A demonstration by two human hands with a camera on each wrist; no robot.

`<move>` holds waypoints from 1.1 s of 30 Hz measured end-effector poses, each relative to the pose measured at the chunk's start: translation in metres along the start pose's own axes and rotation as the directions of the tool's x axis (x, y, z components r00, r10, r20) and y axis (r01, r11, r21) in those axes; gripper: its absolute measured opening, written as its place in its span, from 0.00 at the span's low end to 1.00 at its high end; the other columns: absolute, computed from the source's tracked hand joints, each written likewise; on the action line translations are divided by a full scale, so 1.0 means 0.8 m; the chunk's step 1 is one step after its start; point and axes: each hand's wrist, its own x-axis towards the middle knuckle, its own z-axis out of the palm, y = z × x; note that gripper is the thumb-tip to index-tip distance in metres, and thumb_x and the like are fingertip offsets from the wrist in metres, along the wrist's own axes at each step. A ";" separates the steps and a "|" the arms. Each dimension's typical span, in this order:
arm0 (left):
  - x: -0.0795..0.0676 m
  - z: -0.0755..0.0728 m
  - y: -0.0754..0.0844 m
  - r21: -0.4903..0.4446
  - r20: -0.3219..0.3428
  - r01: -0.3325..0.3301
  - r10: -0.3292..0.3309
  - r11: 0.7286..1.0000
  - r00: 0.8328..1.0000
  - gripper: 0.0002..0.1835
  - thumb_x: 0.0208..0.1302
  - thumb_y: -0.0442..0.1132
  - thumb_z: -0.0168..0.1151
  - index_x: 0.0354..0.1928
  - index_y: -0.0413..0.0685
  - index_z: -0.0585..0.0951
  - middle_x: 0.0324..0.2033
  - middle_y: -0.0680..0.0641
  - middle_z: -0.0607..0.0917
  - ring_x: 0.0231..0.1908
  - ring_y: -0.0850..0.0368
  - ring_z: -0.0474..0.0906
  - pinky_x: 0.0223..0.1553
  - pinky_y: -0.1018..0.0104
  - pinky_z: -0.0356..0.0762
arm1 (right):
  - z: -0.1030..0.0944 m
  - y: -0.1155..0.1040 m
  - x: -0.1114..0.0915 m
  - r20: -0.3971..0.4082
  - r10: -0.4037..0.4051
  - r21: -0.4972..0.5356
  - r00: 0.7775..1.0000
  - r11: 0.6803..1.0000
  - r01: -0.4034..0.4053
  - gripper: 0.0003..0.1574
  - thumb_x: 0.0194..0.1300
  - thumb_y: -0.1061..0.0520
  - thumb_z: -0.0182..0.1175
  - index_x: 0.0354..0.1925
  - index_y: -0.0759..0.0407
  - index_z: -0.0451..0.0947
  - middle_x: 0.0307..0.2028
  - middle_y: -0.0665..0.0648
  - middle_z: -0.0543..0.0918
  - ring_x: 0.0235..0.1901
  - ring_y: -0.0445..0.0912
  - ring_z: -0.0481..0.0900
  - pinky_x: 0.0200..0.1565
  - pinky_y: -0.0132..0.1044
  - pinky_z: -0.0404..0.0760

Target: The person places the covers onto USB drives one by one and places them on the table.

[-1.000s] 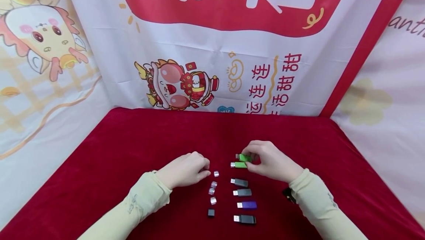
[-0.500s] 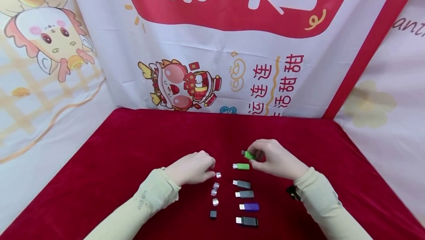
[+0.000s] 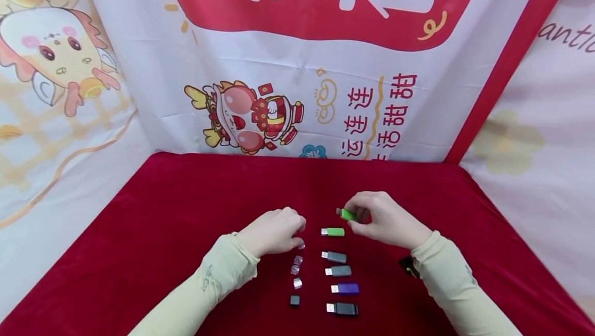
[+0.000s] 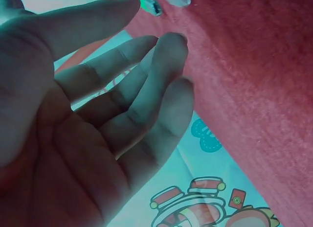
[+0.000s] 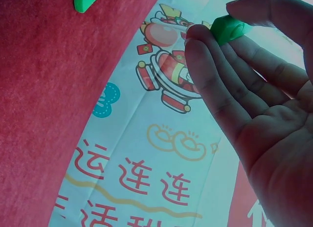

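My right hand (image 3: 388, 221) pinches a green USB stick (image 3: 347, 214) between thumb and fingertips, metal plug pointing left, raised off the cloth. The right wrist view shows the stick's green body (image 5: 228, 30) at the fingertips. Below it a second green USB stick (image 3: 333, 232) lies on the cloth. My left hand (image 3: 274, 233) hovers low with relaxed fingers, its fingertips beside a clear plastic cap (image 3: 301, 245) that they partly hide. In the left wrist view a gap separates the thumb from the fingers (image 4: 171, 56), with nothing visible in it.
Below lies a column of USB sticks: two grey (image 3: 333, 257), one purple (image 3: 345, 289), one black (image 3: 342, 309). To their left sit more clear caps (image 3: 297, 283) and a black cap (image 3: 295, 300). Red cloth (image 3: 223, 186) covers the table; printed curtains (image 3: 321, 52) enclose it.
My right hand has lifted the upper green USB stick off the cloth. The left hand has moved right, closer to the topmost clear cap.
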 end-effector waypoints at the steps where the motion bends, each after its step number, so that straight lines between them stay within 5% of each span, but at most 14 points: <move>1: 0.000 0.002 0.000 0.004 -0.003 0.002 -0.002 1.000 1.000 0.09 0.57 0.44 0.73 0.27 0.53 0.80 0.23 0.56 0.72 0.25 0.61 0.69 0.27 0.68 0.72 | 0.000 0.000 0.000 0.001 -0.002 0.003 1.000 1.000 0.002 0.13 0.54 0.63 0.73 0.38 0.54 0.81 0.34 0.45 0.80 0.28 0.36 0.79 0.33 0.36 0.83; 9: 0.006 0.014 0.001 -0.040 0.051 -0.016 0.018 0.999 0.999 0.12 0.59 0.42 0.71 0.23 0.54 0.78 0.17 0.57 0.71 0.18 0.63 0.69 0.23 0.69 0.69 | 0.000 -0.002 -0.002 0.006 -0.011 0.007 1.000 1.000 0.011 0.12 0.55 0.62 0.73 0.38 0.56 0.82 0.34 0.45 0.81 0.28 0.36 0.79 0.33 0.34 0.82; 24: 0.008 0.023 0.009 -0.049 -0.025 -0.045 0.044 0.998 0.999 0.12 0.54 0.37 0.74 0.21 0.51 0.79 0.18 0.57 0.73 0.19 0.65 0.69 0.23 0.72 0.71 | 0.000 -0.004 -0.003 0.022 0.009 0.001 1.000 1.000 -0.009 0.12 0.55 0.61 0.73 0.38 0.56 0.82 0.33 0.43 0.80 0.28 0.36 0.78 0.33 0.36 0.82; 33: 0.010 0.023 0.013 -0.080 -0.011 -0.039 0.039 0.996 0.999 0.06 0.54 0.35 0.75 0.26 0.48 0.84 0.23 0.55 0.79 0.23 0.65 0.73 0.27 0.72 0.74 | -0.002 -0.001 -0.003 0.018 -0.016 -0.006 1.000 1.000 0.016 0.12 0.55 0.61 0.73 0.38 0.55 0.81 0.33 0.44 0.80 0.28 0.36 0.78 0.33 0.37 0.83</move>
